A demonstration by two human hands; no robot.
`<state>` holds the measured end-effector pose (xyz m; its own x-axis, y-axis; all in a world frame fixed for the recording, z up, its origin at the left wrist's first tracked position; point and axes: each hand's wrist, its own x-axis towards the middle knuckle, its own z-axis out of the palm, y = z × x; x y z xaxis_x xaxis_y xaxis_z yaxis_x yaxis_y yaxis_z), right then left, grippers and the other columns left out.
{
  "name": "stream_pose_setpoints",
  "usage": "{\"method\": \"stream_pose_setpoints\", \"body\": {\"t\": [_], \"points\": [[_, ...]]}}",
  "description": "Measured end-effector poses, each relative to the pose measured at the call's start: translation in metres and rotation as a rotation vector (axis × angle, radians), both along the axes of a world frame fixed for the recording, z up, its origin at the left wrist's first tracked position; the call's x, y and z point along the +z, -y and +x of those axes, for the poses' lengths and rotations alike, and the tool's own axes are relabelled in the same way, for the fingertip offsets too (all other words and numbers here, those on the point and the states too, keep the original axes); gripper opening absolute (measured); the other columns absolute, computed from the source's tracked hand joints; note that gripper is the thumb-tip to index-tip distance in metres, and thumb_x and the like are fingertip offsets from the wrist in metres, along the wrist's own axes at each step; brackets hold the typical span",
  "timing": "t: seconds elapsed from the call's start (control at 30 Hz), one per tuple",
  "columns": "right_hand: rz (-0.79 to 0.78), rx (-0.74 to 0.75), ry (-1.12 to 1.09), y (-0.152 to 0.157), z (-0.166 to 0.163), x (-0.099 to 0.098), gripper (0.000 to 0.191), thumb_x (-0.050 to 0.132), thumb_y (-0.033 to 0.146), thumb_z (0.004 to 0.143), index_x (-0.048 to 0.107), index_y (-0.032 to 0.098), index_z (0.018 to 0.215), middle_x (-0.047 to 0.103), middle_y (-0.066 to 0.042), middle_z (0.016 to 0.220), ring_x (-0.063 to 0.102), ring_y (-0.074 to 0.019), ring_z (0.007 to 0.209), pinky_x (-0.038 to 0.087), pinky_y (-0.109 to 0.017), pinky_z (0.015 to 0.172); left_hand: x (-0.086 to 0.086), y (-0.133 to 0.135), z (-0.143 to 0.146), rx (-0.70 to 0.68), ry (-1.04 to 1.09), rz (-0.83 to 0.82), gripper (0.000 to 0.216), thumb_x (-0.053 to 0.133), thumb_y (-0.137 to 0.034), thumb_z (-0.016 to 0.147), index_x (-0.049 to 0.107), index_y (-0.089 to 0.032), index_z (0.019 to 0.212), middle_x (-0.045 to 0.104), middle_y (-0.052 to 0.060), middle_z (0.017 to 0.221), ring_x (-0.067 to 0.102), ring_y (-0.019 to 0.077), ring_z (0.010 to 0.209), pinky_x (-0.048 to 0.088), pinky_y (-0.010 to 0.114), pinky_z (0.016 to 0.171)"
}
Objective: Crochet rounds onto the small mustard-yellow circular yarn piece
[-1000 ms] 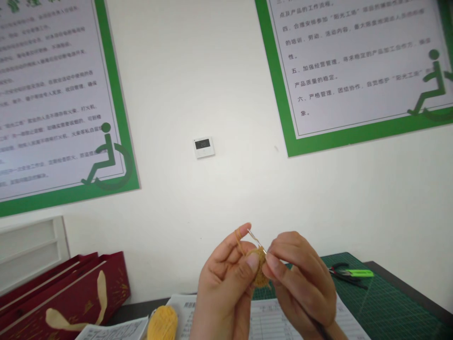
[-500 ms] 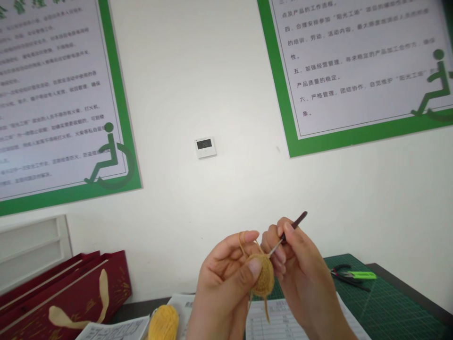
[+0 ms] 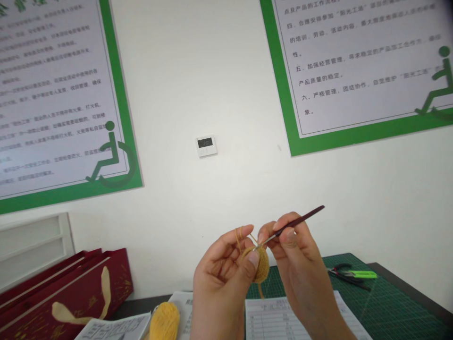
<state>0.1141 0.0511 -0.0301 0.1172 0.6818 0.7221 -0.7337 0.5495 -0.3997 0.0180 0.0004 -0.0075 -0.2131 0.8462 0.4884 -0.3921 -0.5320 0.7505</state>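
My left hand (image 3: pixel 226 264) pinches a small round piece of tan crochet (image 3: pixel 261 268) between thumb and fingers. A strand of the same yarn (image 3: pixel 238 240) loops over its raised index finger, and a short tail hangs below the piece. My right hand (image 3: pixel 295 245) grips a crochet hook (image 3: pixel 300 220) with a dark handle, held slanting up to the right. The hook's metal shaft reaches the top edge of the crochet by my left thumb; its very tip is hard to make out.
A yellow yarn ball (image 3: pixel 164 322) and printed sheets (image 3: pixel 272 318) lie on the table below. Pliers and a bright green-handled tool (image 3: pixel 363 274) rest on a green cutting mat (image 3: pixel 396 302). Dark red gift bags (image 3: pixel 81 293) stand at left. Behind is a wall with posters and a thermostat (image 3: pixel 206 146).
The hook has swung to a flatter slant, its shaft now lying across the crochet's top edge. My right fingers have shifted along it. The crochet piece has moved slightly left and up.
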Motion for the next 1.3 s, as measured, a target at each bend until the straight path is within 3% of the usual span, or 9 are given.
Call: {"method": "stream_pose_setpoints", "body": {"t": [0.17, 0.4, 0.57, 0.7, 0.83, 0.93, 1.03, 1.2, 1.3], "points": [[0.132, -0.103, 0.091, -0.003, 0.010, 0.002, 0.017, 0.052, 0.040, 0.103, 0.056, 0.026, 0.093, 0.070, 0.002, 0.077, 0.065, -0.0149, 0.071, 0.051, -0.031, 0.072, 0.002, 0.002, -0.001, -0.016, -0.012, 0.002, 0.025, 0.089, -0.017, 0.068, 0.083, -0.019, 0.093, 0.067, 0.003, 0.072, 0.061, 0.0120, 0.070, 0.049, 0.019, 0.065], [0.477, -0.621, 0.286, 0.004, 0.030, 0.002, 0.014, 0.047, 0.020, 0.104, 0.059, 0.026, 0.106, 0.072, -0.002, 0.091, 0.069, -0.0179, 0.084, 0.055, -0.037, 0.077, 0.000, -0.001, 0.001, 0.020, -0.016, 0.057, 0.022, 0.087, -0.016, 0.071, 0.083, -0.019, 0.092, 0.067, 0.002, 0.070, 0.059, 0.0096, 0.064, 0.050, 0.016, 0.059], [0.751, -0.962, 0.498, 0.011, 0.033, 0.008, 0.017, 0.058, 0.011, 0.095, 0.061, 0.025, 0.105, 0.071, -0.003, 0.084, 0.068, -0.0211, 0.085, 0.056, -0.040, 0.076, -0.002, -0.001, -0.002, 0.028, -0.082, 0.109, 0.023, 0.088, -0.014, 0.071, 0.083, -0.023, 0.092, 0.071, 0.002, 0.072, 0.064, 0.0108, 0.065, 0.054, 0.017, 0.060], [0.654, -0.895, 0.408, 0.006, 0.027, 0.005, 0.026, 0.062, 0.007, 0.089, 0.061, 0.027, 0.105, 0.068, -0.002, 0.086, 0.066, -0.0199, 0.080, 0.055, -0.038, 0.071, 0.002, 0.005, 0.001, 0.076, 0.008, 0.103, 0.031, 0.090, -0.012, 0.067, 0.083, -0.022, 0.096, 0.070, 0.001, 0.070, 0.064, 0.0102, 0.063, 0.053, 0.015, 0.060], [0.556, -0.732, 0.260, -0.007, 0.019, -0.003, 0.024, 0.061, 0.005, 0.087, 0.060, 0.028, 0.095, 0.060, 0.001, 0.077, 0.060, -0.0170, 0.070, 0.051, -0.034, 0.061, 0.004, 0.003, 0.001, -0.014, 0.096, -0.002, 0.042, 0.093, -0.015, 0.060, 0.083, -0.018, 0.100, 0.070, 0.003, 0.074, 0.065, 0.0107, 0.066, 0.054, 0.016, 0.063], [0.723, -1.032, 0.294, -0.011, 0.012, -0.011, 0.035, 0.060, -0.003, 0.081, 0.062, 0.025, 0.103, 0.066, -0.001, 0.084, 0.060, -0.0163, 0.073, 0.054, -0.036, 0.067, 0.002, -0.001, -0.001, -0.037, 0.090, -0.007, 0.039, 0.092, -0.016, 0.064, 0.082, -0.017, 0.102, 0.070, 0.003, 0.071, 0.064, 0.0103, 0.063, 0.054, 0.017, 0.060], [0.773, -1.438, 0.235, -0.007, 0.005, -0.015, 0.035, 0.068, -0.003, 0.077, 0.063, 0.019, 0.103, 0.069, -0.006, 0.090, 0.064, -0.0196, 0.082, 0.056, -0.037, 0.072, -0.002, -0.002, 0.002, 0.100, 0.002, 0.068, 0.035, 0.089, -0.014, 0.068, 0.082, -0.020, 0.102, 0.073, 0.004, 0.075, 0.068, 0.0134, 0.069, 0.057, 0.019, 0.065], [0.491, -1.206, 0.289, 0.008, 0.004, -0.011, 0.023, 0.055, 0.003, 0.086, 0.060, 0.021, 0.099, 0.065, -0.003, 0.080, 0.061, -0.0163, 0.072, 0.050, -0.030, 0.064, -0.004, 0.001, 0.007, 0.323, -0.113, 0.131, 0.028, 0.084, -0.012, 0.072, 0.082, -0.020, 0.099, 0.074, 0.004, 0.082, 0.070, 0.0157, 0.078, 0.059, 0.022, 0.075], [0.224, -0.998, 0.271, 0.010, 0.011, -0.007, 0.009, 0.054, 0.017, 0.096, 0.061, 0.022, 0.094, 0.062, -0.001, 0.077, 0.057, -0.0142, 0.067, 0.045, -0.028, 0.061, -0.002, -0.001, 0.003, 0.215, -0.123, 0.117, 0.023, 0.084, -0.014, 0.074, 0.082, -0.021, 0.096, 0.072, 0.003, 0.078, 0.067, 0.0134, 0.072, 0.057, 0.020, 0.069]]}}
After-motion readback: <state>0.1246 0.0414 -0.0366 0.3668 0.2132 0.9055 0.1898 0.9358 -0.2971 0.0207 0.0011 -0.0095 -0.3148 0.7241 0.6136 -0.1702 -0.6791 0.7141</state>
